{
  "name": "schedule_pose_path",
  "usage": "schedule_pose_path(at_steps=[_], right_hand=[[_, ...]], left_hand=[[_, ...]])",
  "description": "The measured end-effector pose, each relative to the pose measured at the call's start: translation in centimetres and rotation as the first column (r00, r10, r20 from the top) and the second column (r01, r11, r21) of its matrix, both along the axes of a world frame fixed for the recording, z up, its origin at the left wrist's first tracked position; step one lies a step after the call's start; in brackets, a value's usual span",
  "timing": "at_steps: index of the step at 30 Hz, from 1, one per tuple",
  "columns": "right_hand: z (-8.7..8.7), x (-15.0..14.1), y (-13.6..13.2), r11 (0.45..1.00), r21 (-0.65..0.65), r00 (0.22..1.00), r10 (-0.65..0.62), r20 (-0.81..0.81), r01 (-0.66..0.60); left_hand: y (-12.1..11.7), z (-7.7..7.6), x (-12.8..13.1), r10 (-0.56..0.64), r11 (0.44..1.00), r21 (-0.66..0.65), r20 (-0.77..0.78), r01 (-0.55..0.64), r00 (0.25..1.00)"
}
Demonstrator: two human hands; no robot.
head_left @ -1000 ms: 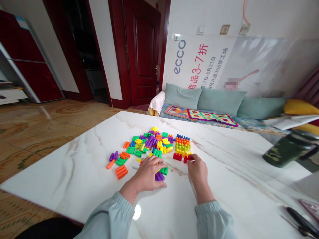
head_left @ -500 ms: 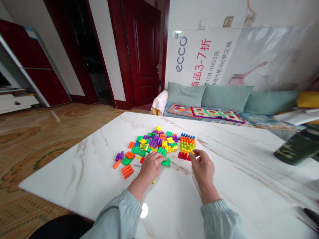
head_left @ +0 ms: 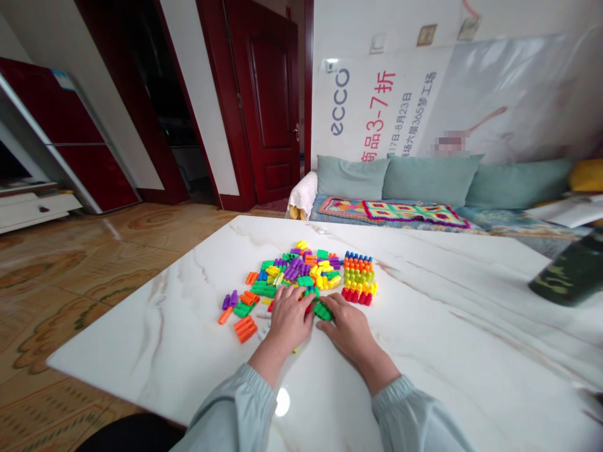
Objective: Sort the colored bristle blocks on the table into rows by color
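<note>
Small coloured plastic building blocks, shaped like joined rounded tubes, lie in a loose pile around purple blocks (head_left: 296, 269) on the table. My left hand (head_left: 288, 319) is at the pile's near edge, fingers curled, with a bit of a red block (head_left: 309, 306) showing between thumb and forefinger. Close beside it, my right hand (head_left: 349, 326) has its thumb and fingers closed round a green block (head_left: 323, 311). To the right stands a set of blocks in even rows (head_left: 359, 276): blue, orange, lime, yellow and red from back to front. Neither hand touches these rows.
The white marbled table (head_left: 188, 351) carries a dark green camouflage bottle (head_left: 565, 270) at the right. Loose orange blocks (head_left: 245, 329) lie left of my left hand. Behind the table is a sofa with green cushions (head_left: 431, 179).
My right hand has left the rows and moved left to the green block beside my left hand. A yellow block that it was touching now sits in the rows behind the red ones.
</note>
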State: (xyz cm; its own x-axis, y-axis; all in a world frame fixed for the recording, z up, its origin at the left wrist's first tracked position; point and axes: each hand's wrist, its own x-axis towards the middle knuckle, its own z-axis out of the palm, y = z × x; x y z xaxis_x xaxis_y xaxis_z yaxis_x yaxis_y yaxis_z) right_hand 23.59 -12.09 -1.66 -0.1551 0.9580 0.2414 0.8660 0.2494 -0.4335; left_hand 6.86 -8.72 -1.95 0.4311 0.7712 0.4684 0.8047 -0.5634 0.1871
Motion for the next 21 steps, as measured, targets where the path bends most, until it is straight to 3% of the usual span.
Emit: schedule_pose_path(at_steps=[8, 21], right_hand=[[-0.17, -0.55, 0.08, 0.996, 0.002, 0.996, -0.086, -0.011, 0.086], [-0.67, -0.42, 0.17, 0.994, 0.091, 0.996, -0.054, -0.076, 0.061]], left_hand=[[0.35, -0.05, 0.06, 0.01, 0.999, -0.047, 0.023, -0.009, 1.0], [0.2, -0.17, 0.23, 0.024, 0.997, -0.067, 0.003, -0.024, 1.0]])
